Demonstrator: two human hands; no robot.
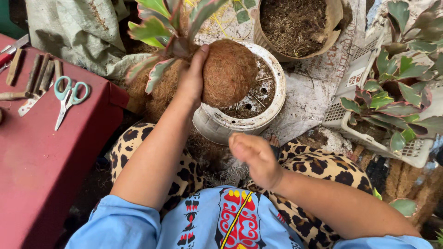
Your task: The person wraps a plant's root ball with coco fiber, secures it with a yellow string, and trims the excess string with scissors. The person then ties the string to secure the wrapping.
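The left hand point(193, 78) held a fibre ball point(229, 71) with its plant point(166, 27) above the white pot point(276, 87), fingers clamped for support. The right hand point(256, 157) hovered near the lap, fingers loosely curled, empty.

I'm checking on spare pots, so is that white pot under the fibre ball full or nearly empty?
Nearly empty. The white pot shows its bare bottom and drain holes, with only loose fibre scraps. The left hand holds the fibre ball over its rim.
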